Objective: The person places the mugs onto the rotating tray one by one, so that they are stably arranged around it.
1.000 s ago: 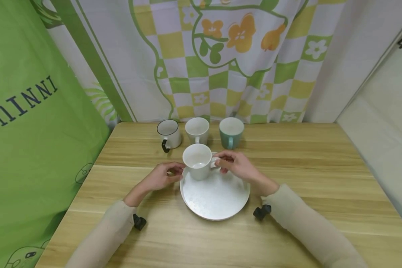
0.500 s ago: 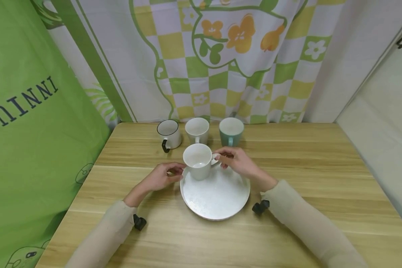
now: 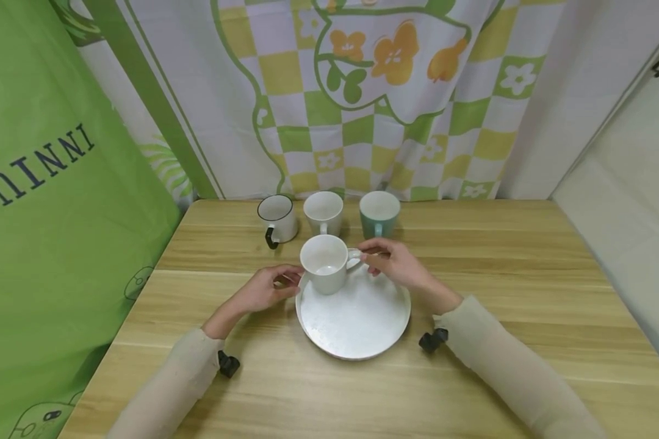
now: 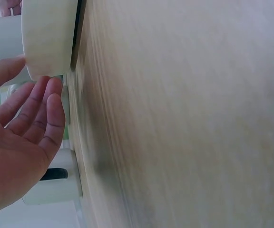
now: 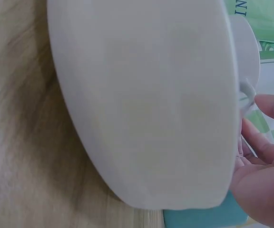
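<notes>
Centre of the frame: a white cup [image 3: 327, 281] stands upright at the upper left of a round white tray [image 3: 354, 326]. Its handle [image 3: 354, 253] points right, probably suiting the right hand [image 3: 394, 266], whose grip looks narrow, pinching the handle. The left hand [image 3: 266, 289], loosely cupped and wide, touches the tray's left rim, perhaps steadying it. Just above stand a black-rimmed mug [image 3: 287, 230], another white cup [image 3: 334, 225] and a teal cup [image 3: 372, 228], crowding the table's [image 3: 483, 256] far side.

Cups [image 3: 329, 282], four: three white, one teal. Tray [image 3: 359, 326], one; table [image 3: 285, 396], one. Left hand [image 3: 263, 288], right hand [image 3: 396, 263], one each; sleeves [image 3: 167, 384], two.
</notes>
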Demonstrator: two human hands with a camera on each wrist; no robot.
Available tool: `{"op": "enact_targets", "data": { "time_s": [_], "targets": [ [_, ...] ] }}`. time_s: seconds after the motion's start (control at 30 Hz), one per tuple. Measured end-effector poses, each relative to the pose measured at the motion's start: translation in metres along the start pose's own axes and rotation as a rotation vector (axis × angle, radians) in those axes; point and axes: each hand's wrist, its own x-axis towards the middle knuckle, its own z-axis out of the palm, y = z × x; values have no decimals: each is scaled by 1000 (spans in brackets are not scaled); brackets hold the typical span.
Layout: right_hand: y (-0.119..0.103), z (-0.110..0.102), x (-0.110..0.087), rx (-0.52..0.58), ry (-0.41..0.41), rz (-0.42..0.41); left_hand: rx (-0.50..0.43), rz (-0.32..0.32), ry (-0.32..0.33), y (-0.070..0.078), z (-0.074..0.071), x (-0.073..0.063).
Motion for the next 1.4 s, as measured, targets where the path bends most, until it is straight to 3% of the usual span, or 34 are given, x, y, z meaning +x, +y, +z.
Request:
{"op": "enact_targets", "data": {
  "time_s": [0.27, 0.5, 0.83, 1.03, 1.23, 1.4],
  "targets": [
    [2, -9, -3, 50, 9, 42, -48, -8, -23, 2, 0, -3],
    [3, -17, -7, 64, 23, 54, -38, 4, -19, 1, 0, -4],
    [7, -24, -8, 64, 45, 87, -75, -43, -29, 5, -3, -7],
    [7, -27, -9, 107, 57, 90, -135, -60, -82, -3, -5, -7],
    [9, -29, -10, 122, 71, 85, -134, -52, -114, -4, -6, -9],
    [10, -32, -10, 125, 65, 86, -137, -103, -112, -4, -7, -10]
  ]
}}
